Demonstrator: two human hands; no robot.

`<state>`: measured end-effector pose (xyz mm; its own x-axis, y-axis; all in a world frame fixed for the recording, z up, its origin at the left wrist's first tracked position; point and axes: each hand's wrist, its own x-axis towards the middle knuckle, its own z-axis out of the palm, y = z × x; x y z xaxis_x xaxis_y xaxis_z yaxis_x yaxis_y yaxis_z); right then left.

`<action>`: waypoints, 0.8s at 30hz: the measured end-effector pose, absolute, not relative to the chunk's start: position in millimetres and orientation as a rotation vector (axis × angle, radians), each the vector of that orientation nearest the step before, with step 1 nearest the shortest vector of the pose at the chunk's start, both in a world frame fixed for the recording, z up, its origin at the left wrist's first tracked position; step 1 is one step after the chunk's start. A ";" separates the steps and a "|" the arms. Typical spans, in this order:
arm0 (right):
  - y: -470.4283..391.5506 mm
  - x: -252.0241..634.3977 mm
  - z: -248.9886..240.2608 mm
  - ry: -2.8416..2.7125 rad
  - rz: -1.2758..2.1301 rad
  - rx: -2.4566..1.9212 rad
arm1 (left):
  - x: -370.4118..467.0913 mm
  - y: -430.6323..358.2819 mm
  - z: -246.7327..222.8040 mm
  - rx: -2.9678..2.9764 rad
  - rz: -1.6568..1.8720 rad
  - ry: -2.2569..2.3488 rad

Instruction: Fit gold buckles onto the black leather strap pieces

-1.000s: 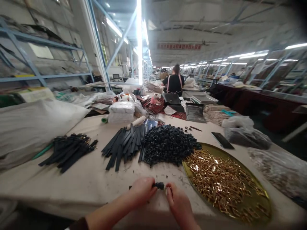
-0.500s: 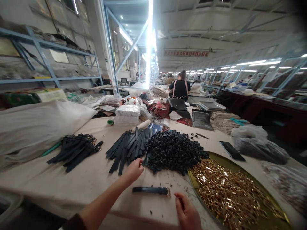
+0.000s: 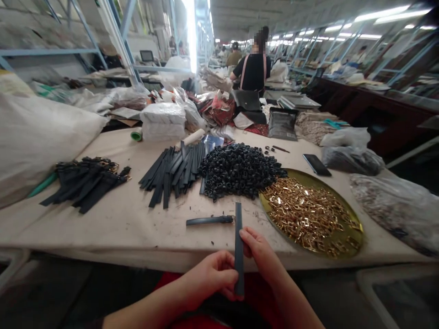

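Observation:
A dark strap (image 3: 239,242) stands nearly upright between my two hands at the table's front edge. My left hand (image 3: 222,274) pinches it near its lower end, while my right hand (image 3: 252,242) grips its right edge higher up. Just beyond, a finished-looking strap with a gold buckle (image 3: 209,220) lies flat on the table. Farther back are a pile of loose dark straps (image 3: 178,169) and a heap of small black loops (image 3: 240,171). To the right, a round gold-coloured tray (image 3: 295,173) holds many gold buckles (image 3: 308,212).
Buckled straps (image 3: 89,183) lie in a bunch at the left, beside a big white sack (image 3: 41,137). A phone (image 3: 316,164) and plastic bags (image 3: 353,157) are at the right. Wrapped packages (image 3: 163,121) line the back. A person (image 3: 254,73) stands farther off, facing away.
My left hand has come back from the strap pile with a strap, and my right hand now holds it too. The view has tilted down. The buckled strap still lies on the table.

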<state>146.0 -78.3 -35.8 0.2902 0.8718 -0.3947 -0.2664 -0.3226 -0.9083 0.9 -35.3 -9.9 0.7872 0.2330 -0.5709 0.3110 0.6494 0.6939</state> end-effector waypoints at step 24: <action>-91.1 149.6 -33.4 -0.576 0.776 -1.555 | 1.0 -14.5 -24.1 0.608 0.059 0.814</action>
<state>149.6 -91.1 -33.4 0.6497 0.7455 -0.1484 -0.0734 -0.1328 -0.9884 1.0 -14.5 -24.1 0.6944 0.2759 -0.6646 0.1776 0.8293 0.5299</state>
